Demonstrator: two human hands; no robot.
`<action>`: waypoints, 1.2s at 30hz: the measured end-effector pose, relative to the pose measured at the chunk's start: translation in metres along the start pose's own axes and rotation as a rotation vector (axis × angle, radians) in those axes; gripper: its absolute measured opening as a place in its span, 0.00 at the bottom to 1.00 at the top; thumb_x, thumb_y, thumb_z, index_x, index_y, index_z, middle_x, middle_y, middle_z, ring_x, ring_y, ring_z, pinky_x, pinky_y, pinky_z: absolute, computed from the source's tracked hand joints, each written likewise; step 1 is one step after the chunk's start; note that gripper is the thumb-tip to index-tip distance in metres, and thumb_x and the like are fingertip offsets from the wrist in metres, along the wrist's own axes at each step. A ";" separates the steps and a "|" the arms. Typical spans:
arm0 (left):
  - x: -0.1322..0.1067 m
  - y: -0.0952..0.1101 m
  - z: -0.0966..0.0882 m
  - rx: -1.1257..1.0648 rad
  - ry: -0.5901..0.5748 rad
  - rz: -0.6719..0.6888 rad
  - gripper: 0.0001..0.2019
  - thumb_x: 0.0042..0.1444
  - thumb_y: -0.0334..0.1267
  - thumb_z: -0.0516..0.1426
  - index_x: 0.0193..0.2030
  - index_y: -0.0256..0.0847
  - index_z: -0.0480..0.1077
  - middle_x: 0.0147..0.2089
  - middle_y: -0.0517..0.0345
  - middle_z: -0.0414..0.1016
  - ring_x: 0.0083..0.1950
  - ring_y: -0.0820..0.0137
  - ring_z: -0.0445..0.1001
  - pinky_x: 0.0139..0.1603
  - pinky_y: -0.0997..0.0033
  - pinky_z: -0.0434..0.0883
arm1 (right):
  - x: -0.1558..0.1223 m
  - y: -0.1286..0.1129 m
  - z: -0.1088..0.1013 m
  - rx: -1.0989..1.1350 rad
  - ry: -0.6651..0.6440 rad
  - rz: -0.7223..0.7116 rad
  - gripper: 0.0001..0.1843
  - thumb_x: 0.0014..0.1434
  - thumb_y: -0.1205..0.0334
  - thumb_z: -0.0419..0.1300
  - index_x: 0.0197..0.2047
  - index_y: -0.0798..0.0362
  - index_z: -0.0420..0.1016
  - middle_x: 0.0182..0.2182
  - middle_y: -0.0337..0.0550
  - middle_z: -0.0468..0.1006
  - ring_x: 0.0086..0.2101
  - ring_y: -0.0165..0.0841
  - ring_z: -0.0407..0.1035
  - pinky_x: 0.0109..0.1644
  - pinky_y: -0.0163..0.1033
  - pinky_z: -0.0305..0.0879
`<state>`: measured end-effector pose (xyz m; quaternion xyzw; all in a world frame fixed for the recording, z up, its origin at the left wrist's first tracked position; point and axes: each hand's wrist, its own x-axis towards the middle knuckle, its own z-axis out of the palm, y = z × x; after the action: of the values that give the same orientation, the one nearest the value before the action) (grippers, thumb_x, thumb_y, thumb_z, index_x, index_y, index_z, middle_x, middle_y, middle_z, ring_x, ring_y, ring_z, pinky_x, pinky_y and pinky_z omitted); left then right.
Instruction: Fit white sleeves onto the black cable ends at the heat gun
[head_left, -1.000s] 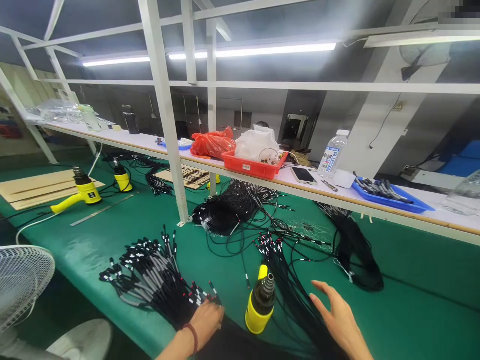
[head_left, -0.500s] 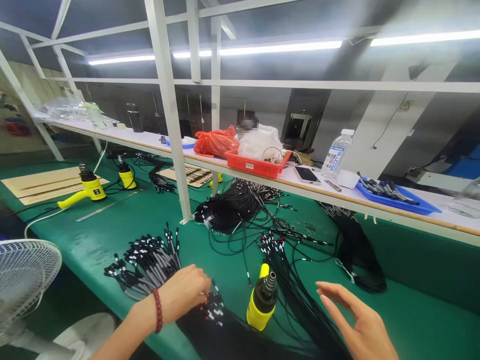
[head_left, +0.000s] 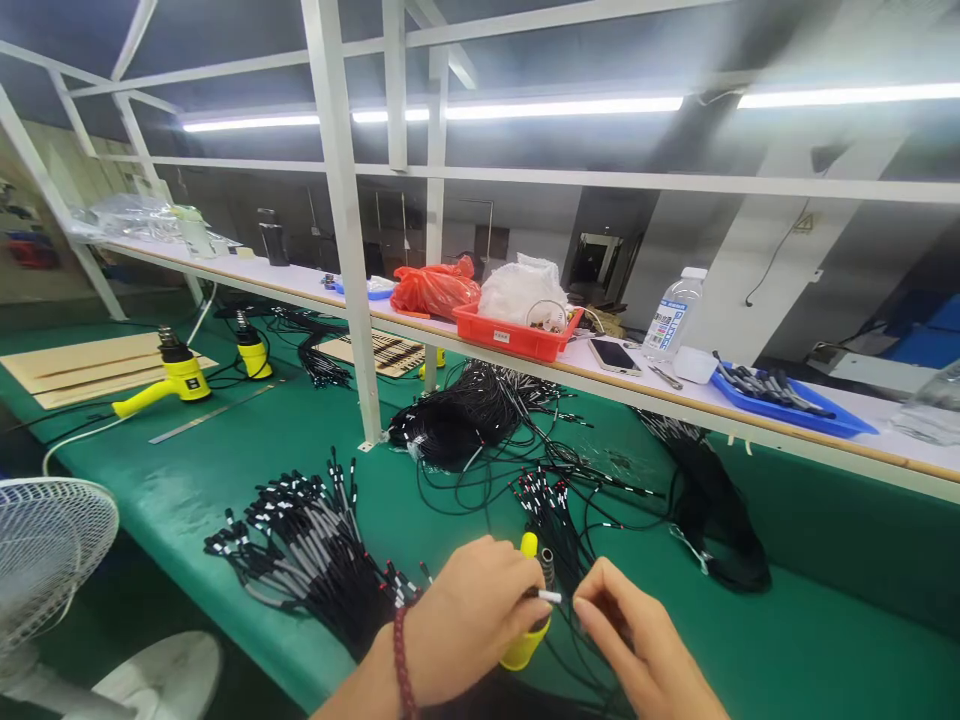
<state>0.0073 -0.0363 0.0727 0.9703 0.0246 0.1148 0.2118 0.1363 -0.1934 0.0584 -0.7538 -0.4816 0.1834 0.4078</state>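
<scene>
Left hand (head_left: 469, 620) and right hand (head_left: 626, 635) have come together over the upright yellow heat gun (head_left: 520, 655) on the green bench (head_left: 787, 630), left one pinching a thin black white-tipped cable (head_left: 550, 596), right one curled just beside it, can't tell if it's gripping.

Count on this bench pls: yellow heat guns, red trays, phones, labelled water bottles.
Yellow heat guns: 4 (one partly behind a shelf post)
Red trays: 1
Phones: 1
Labelled water bottles: 1
Total: 7
</scene>
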 end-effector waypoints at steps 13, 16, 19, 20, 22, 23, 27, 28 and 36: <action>0.019 -0.031 0.029 -0.112 0.080 -0.258 0.19 0.67 0.44 0.46 0.26 0.41 0.64 0.27 0.62 0.68 0.30 0.71 0.64 0.32 0.72 0.57 | 0.026 0.027 0.005 -0.028 0.053 0.096 0.18 0.63 0.48 0.50 0.26 0.49 0.57 0.22 0.30 0.57 0.23 0.28 0.50 0.25 0.32 0.47; 0.022 -0.033 0.033 -0.162 0.107 -0.265 0.19 0.67 0.42 0.43 0.26 0.41 0.64 0.28 0.62 0.69 0.31 0.71 0.66 0.34 0.73 0.57 | 0.031 0.033 0.007 -0.042 0.058 0.100 0.18 0.63 0.48 0.50 0.27 0.49 0.57 0.22 0.30 0.58 0.24 0.28 0.50 0.26 0.32 0.47; 0.025 -0.035 0.037 -0.193 0.115 -0.289 0.19 0.67 0.42 0.44 0.26 0.41 0.63 0.27 0.63 0.69 0.32 0.71 0.66 0.34 0.73 0.57 | 0.035 0.037 0.007 -0.041 0.065 0.091 0.18 0.64 0.48 0.49 0.27 0.49 0.56 0.23 0.31 0.60 0.24 0.28 0.52 0.27 0.33 0.48; 0.026 -0.036 0.038 -0.200 0.117 -0.297 0.19 0.67 0.42 0.45 0.25 0.41 0.63 0.26 0.63 0.69 0.31 0.71 0.66 0.34 0.73 0.56 | 0.036 0.038 0.008 -0.040 0.066 0.088 0.18 0.64 0.48 0.49 0.27 0.49 0.56 0.23 0.31 0.60 0.24 0.28 0.53 0.27 0.33 0.48; 0.027 -0.037 0.041 -0.209 0.125 -0.310 0.18 0.66 0.42 0.46 0.25 0.41 0.62 0.26 0.63 0.68 0.31 0.71 0.65 0.33 0.73 0.56 | 0.037 0.040 0.008 -0.047 0.068 0.087 0.18 0.64 0.48 0.49 0.27 0.49 0.57 0.23 0.31 0.60 0.24 0.28 0.53 0.27 0.33 0.49; 0.028 -0.038 0.043 -0.211 0.129 -0.316 0.18 0.66 0.42 0.46 0.25 0.40 0.63 0.26 0.63 0.68 0.31 0.71 0.65 0.33 0.73 0.56 | 0.038 0.040 0.008 -0.055 0.066 0.086 0.18 0.63 0.48 0.49 0.27 0.49 0.57 0.23 0.31 0.60 0.24 0.29 0.53 0.27 0.33 0.49; 0.029 -0.042 0.047 -0.222 0.153 -0.327 0.17 0.65 0.43 0.48 0.26 0.40 0.65 0.27 0.63 0.69 0.32 0.71 0.65 0.34 0.73 0.56 | 0.040 0.042 0.009 -0.071 0.065 0.094 0.17 0.63 0.49 0.49 0.27 0.49 0.58 0.22 0.32 0.61 0.24 0.29 0.55 0.27 0.33 0.49; 0.029 -0.043 0.048 -0.230 0.155 -0.328 0.17 0.65 0.43 0.48 0.27 0.40 0.66 0.27 0.63 0.70 0.32 0.71 0.65 0.34 0.73 0.57 | 0.041 0.043 0.009 -0.072 0.065 0.098 0.17 0.63 0.49 0.49 0.27 0.49 0.58 0.22 0.32 0.62 0.24 0.29 0.55 0.27 0.33 0.49; 0.030 -0.039 0.047 -0.259 0.160 -0.364 0.14 0.63 0.43 0.50 0.29 0.41 0.68 0.31 0.61 0.72 0.36 0.68 0.68 0.37 0.73 0.59 | 0.042 0.045 0.008 -0.096 0.078 0.098 0.15 0.63 0.52 0.51 0.27 0.49 0.60 0.23 0.32 0.64 0.24 0.29 0.57 0.27 0.33 0.50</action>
<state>0.0475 -0.0165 0.0215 0.9024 0.2009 0.1533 0.3491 0.1762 -0.1624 0.0227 -0.8018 -0.4361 0.1500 0.3801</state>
